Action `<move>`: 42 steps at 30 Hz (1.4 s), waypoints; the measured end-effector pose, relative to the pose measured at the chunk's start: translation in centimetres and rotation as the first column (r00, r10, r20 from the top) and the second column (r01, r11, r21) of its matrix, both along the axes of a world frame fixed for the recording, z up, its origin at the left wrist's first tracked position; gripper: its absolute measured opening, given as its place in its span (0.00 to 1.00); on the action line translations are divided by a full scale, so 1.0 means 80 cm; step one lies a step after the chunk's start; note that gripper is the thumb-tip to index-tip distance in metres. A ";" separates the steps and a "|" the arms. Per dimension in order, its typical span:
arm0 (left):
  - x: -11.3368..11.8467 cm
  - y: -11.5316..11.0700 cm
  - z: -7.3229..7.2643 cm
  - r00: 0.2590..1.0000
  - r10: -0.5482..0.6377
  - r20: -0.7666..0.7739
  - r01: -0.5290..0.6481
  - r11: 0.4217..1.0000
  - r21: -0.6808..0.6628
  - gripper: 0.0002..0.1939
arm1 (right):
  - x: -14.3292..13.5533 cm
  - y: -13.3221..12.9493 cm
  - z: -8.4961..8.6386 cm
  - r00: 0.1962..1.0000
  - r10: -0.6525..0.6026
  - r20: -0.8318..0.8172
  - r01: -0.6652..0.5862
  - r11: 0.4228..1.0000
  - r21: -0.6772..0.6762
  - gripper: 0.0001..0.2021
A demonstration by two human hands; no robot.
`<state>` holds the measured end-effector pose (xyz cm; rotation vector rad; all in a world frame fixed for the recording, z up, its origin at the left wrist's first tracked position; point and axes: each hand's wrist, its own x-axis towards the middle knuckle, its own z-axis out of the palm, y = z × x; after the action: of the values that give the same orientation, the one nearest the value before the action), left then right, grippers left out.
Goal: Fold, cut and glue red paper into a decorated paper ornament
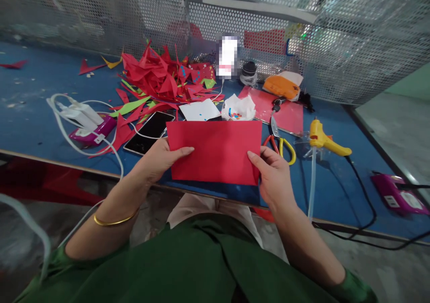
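Observation:
A flat red rectangle of paper or thin card (pixel 215 153) is held up by its two short sides at the table's front edge. My left hand (pixel 163 157) grips its left side, the thumb lying on the near face. On the opposite side my right hand (pixel 273 168) pinches the sheet between thumb and fingers. Just behind the sheet stand a white paper-lined dish (pixel 240 108) with small blue and orange bits and a white sheet (pixel 200 110) with a blue speck. A dark-screened phone (pixel 151 132) lies close to my left hand.
Red paper scraps (pixel 151 72) are heaped at the back left. Scissors or pliers with red and yellow handles (pixel 288 151), a yellow glue gun (pixel 327 141) and a purple power strip (pixel 398 193) lie to the right. White chargers (pixel 82 115) and cables are left. Perforated metal (pixel 161 16) borders the back.

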<state>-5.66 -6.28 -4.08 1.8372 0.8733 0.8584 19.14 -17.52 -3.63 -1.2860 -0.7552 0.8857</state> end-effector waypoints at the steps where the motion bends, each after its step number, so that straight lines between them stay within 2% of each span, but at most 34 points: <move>1: 0.000 0.004 0.001 1.000 0.006 -0.023 -0.006 1.000 0.001 0.22 | 0.004 -0.004 0.000 0.998 -0.008 0.055 0.008 1.000 -0.005 0.09; 3: -0.002 0.014 0.004 0.997 -0.023 -0.069 0.022 1.000 -0.007 0.20 | 0.016 -0.010 0.002 0.963 -0.069 0.262 0.059 0.997 0.047 0.12; 4: -0.003 0.020 0.007 0.995 -0.054 -0.083 0.052 0.998 -0.018 0.18 | 0.023 -0.013 0.005 0.907 -0.107 0.407 0.069 0.992 0.106 0.14; 5: -0.003 0.025 0.010 0.991 -0.094 -0.091 0.091 0.995 -0.038 0.16 | 0.031 -0.015 0.007 0.816 -0.134 0.562 0.045 0.984 0.170 0.17; 7: 0.002 0.033 0.018 0.979 -0.179 -0.093 0.168 0.979 -0.116 0.12 | 0.043 -0.018 0.013 0.550 -0.165 0.819 -0.090 0.963 0.254 0.27; 9: 0.012 0.040 0.026 0.964 -0.247 -0.102 0.220 0.950 -0.220 0.11 | 0.050 -0.020 0.019 0.289 -0.198 0.937 -0.268 0.922 0.278 0.30; 10: 0.019 0.044 0.030 0.952 -0.282 -0.118 0.245 0.936 -0.252 0.10 | 0.051 -0.021 0.021 0.201 -0.219 0.955 -0.350 0.894 0.279 0.29; 12: 0.034 0.053 0.037 0.925 -0.332 -0.184 0.288 0.930 -0.231 0.10 | 0.048 -0.025 0.023 0.100 -0.255 0.962 -0.481 0.834 0.271 0.24; 13: 0.042 0.058 0.040 0.921 -0.321 -0.220 0.288 0.943 -0.167 0.10 | 0.045 -0.027 0.022 0.065 -0.265 0.962 -0.521 0.814 0.259 0.21; 14: 0.050 0.061 0.043 0.934 -0.261 -0.244 0.255 0.965 -0.058 0.10 | 0.041 -0.030 0.020 0.025 -0.274 0.961 -0.536 0.808 0.245 0.19; 15: 0.056 0.063 0.046 0.960 -0.153 -0.234 0.181 0.978 0.104 0.12 | 0.035 -0.033 0.017 -0.023 -0.282 0.959 -0.529 0.817 0.228 0.17; 16: 0.061 0.062 0.048 0.982 -0.025 -0.190 0.079 0.955 0.286 0.15 | 0.030 -0.036 0.012 -0.078 -0.284 0.956 -0.506 0.837 0.208 0.16; 17: 0.063 0.057 0.049 0.988 0.095 -0.122 -0.031 0.893 0.449 0.20 | 0.024 -0.040 0.007 -0.131 -0.276 0.952 -0.474 0.861 0.184 0.15; 18: 0.063 0.049 0.049 0.983 0.169 -0.074 -0.098 0.817 0.568 0.23 | 0.018 -0.042 0.001 -0.174 -0.257 0.951 -0.440 0.884 0.158 0.14; 19: 0.060 0.036 0.046 0.980 0.184 -0.073 -0.098 0.770 0.630 0.22 | 0.014 -0.045 -0.005 -0.202 -0.229 0.952 -0.414 0.901 0.129 0.13; 20: 0.055 0.020 0.041 0.984 0.150 -0.100 -0.048 0.753 0.656 0.19 | 0.010 -0.047 -0.011 -0.210 -0.197 0.958 -0.397 0.912 0.101 0.13; 22: 0.039 -0.017 0.026 0.976 -0.015 -0.219 0.150 0.774 0.615 0.12 | 0.006 -0.049 -0.021 -0.176 -0.135 0.975 -0.394 0.917 0.056 0.11; 23: 0.029 -0.036 0.017 0.957 -0.084 -0.277 0.235 0.787 0.571 0.12 | 0.006 -0.048 -0.025 -0.143 -0.108 0.984 -0.403 0.914 0.042 0.11; 25: 0.010 -0.067 -0.002 0.935 -0.103 -0.339 0.287 0.781 0.555 0.22 | 0.008 -0.045 -0.030 -0.053 -0.040 0.998 -0.445 0.896 0.012 0.11; 26: 0.002 -0.078 -0.011 0.931 -0.079 -0.356 0.285 0.766 0.576 0.25 | 0.011 -0.043 -0.031 0.001 0.005 1.000 -0.473 0.881 -0.004 0.12; 29: -0.014 -0.093 -0.032 0.951 0.033 -0.307 0.186 0.732 0.655 0.12 | 0.021 -0.033 -0.033 0.161 0.168 0.973 -0.537 0.842 -0.056 0.13; 32: -0.018 -0.093 -0.042 0.975 0.079 -0.209 0.093 0.708 0.701 0.09 | 0.029 -0.025 -0.035 0.270 0.238 0.933 -0.558 0.828 -0.050 0.14; 36: -0.016 -0.095 -0.049 0.986 0.077 -0.145 0.046 0.719 0.694 0.07 | 0.029 -0.018 -0.035 0.378 0.249 0.892 -0.487 0.873 -0.037 0.13; 42: -0.018 -0.102 -0.052 0.969 0.225 -0.099 -0.088 0.695 0.714 0.06 | 0.006 0.003 -0.020 0.451 0.227 0.863 -0.294 0.951 -0.097 0.07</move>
<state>-7.08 -14.47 -8.25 2.5712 0.8895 1.2788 19.62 -17.24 -5.19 -1.5697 -1.8347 0.3537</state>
